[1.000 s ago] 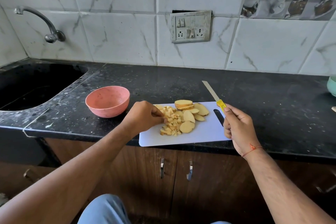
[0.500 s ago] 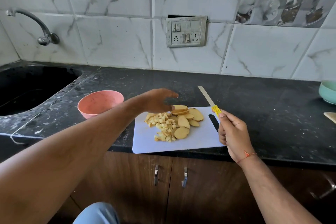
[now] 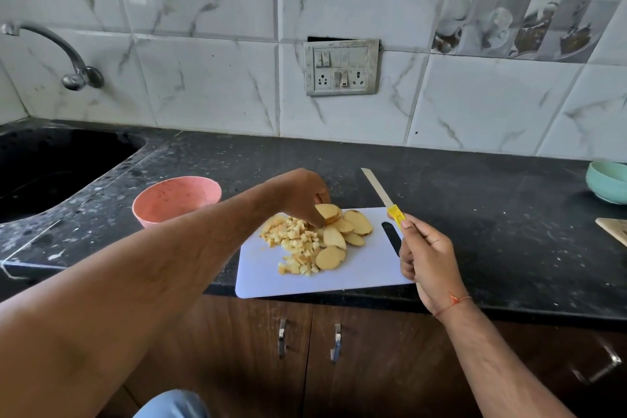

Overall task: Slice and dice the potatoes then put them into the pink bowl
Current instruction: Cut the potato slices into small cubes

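On the white cutting board [image 3: 356,273] lie a heap of diced potato [image 3: 295,241] and several potato slices [image 3: 342,236]. My left hand [image 3: 303,195] reaches over the heap and pinches a small stack of slices [image 3: 328,213] at the board's far edge. My right hand [image 3: 425,261] grips the yellow handle of a knife [image 3: 380,188], blade raised and pointing away to the left, off the board. The pink bowl [image 3: 176,198] stands on the black counter left of the board, partly behind my left forearm; I see no potato in it.
A dark sink [image 3: 51,166] with a tap [image 3: 73,73] sits at the far left. A teal bowl [image 3: 609,181] and a wooden board's corner [image 3: 614,229] are at the right edge. A socket panel [image 3: 341,68] is on the tiled wall.
My left hand left the diced heap, swung up and right, and now comes down on the stacked slices at the board's far edge. The right hand and knife stayed roughly in place.
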### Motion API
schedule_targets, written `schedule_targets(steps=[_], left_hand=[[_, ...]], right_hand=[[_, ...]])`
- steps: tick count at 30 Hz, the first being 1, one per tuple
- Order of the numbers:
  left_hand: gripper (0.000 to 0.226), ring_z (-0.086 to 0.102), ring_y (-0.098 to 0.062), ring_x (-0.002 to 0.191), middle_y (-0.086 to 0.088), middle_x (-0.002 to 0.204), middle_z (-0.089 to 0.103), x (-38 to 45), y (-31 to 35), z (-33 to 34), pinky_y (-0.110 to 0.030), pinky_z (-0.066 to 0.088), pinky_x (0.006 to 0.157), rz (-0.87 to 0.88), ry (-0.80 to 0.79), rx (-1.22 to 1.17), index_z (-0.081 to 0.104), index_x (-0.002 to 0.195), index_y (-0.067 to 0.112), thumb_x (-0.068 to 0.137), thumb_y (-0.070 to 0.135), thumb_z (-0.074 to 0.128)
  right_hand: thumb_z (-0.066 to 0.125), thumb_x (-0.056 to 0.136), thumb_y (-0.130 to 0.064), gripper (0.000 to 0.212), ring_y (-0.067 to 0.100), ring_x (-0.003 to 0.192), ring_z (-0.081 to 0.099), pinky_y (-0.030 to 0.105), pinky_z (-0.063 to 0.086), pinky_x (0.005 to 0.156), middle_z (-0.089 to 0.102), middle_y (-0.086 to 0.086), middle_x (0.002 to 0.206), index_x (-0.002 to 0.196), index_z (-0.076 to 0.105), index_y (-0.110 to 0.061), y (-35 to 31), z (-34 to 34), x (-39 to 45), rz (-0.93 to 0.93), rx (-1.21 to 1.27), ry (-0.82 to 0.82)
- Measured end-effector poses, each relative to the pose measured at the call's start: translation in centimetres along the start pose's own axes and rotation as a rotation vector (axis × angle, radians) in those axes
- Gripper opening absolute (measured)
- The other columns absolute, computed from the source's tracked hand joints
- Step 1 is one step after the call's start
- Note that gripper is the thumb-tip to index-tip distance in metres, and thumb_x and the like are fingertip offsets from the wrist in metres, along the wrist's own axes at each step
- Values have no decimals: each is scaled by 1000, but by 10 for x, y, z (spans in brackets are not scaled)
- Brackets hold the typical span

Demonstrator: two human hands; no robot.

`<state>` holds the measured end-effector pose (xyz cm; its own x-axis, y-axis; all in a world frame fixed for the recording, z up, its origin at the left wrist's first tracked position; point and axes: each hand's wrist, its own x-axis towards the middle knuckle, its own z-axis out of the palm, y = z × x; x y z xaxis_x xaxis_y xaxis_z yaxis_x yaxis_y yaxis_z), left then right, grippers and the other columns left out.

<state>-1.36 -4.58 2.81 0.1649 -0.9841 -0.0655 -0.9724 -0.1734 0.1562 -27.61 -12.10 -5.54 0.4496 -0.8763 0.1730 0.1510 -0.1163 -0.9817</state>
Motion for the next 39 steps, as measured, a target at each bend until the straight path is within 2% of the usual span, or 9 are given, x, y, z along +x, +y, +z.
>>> schedule_targets(steps=[4, 11, 16, 20, 24, 28, 33, 37, 39], left_hand=[[43, 72, -10, 92, 10, 106, 77, -8, -5, 2, -35, 64, 87, -59, 99, -172, 78, 123, 29, 82, 39, 85], [21, 75, -3, 80, 14, 85, 80, -17, -7, -7, -26, 60, 76, -156, 335, -532, 82, 105, 28, 85, 35, 82], [46, 76, -11, 94, 6, 96, 81, -61, -17, 4, -33, 58, 89, -130, 417, -846, 64, 138, 25, 93, 21, 74], [41, 77, -19, 103, -4, 104, 81, -113, -30, 35, -40, 58, 100, -133, 451, -1066, 59, 145, 25, 105, 20, 65], [41, 75, -16, 111, -2, 107, 81, -154, -43, 66, -41, 54, 109, -151, 449, -1000, 61, 144, 24, 104, 13, 66], [42, 73, -17, 117, 4, 119, 79, -180, -60, 83, -49, 55, 109, -152, 407, -939, 62, 143, 25, 103, 14, 69], [49, 66, -4, 126, 17, 131, 73, -186, -62, 85, -41, 50, 115, -156, 366, -912, 55, 152, 31, 105, 24, 67], [48, 61, 1, 131, 24, 141, 65, -182, -70, 90, -41, 48, 117, -173, 383, -881, 58, 151, 37, 104, 33, 67], [48, 60, 2, 131, 25, 142, 64, -180, -72, 94, -41, 48, 117, -186, 397, -850, 58, 150, 38, 102, 34, 66]], right_hand=[[54, 109, -21, 29, 15, 54, 19, 28, 17, 51, 26, 0, 60, 132, 70, -24, 1, 0, 0, 1, 8, 2], [54, 108, -21, 28, 15, 55, 19, 29, 17, 51, 27, -1, 60, 130, 72, -25, 2, -1, 0, -9, 4, 4], [53, 109, -21, 28, 16, 56, 17, 32, 14, 52, 26, -1, 61, 128, 73, -26, 0, 0, -1, -16, 0, -9], [54, 109, -22, 28, 14, 54, 19, 26, 17, 48, 25, 0, 63, 130, 72, -24, 1, 1, -1, -38, -45, -6], [55, 108, -24, 24, 14, 55, 23, 25, 21, 47, 29, 0, 62, 120, 76, -27, 1, 7, -4, -81, -155, -2], [56, 107, -27, 22, 11, 58, 38, 28, 37, 54, 41, -6, 59, 111, 77, -32, 4, 14, -11, -195, -390, 25], [55, 106, -30, 24, 9, 50, 42, 28, 38, 50, 49, -10, 54, 116, 76, -23, 3, 33, -21, -256, -685, 33], [54, 104, -34, 32, 12, 63, 62, 35, 53, 64, 69, -6, 70, 132, 69, -27, -6, 64, -59, -332, -916, -119], [51, 104, -33, 39, 13, 57, 58, 33, 47, 55, 62, -8, 61, 142, 60, -30, -9, 83, -83, -397, -1011, -214]])
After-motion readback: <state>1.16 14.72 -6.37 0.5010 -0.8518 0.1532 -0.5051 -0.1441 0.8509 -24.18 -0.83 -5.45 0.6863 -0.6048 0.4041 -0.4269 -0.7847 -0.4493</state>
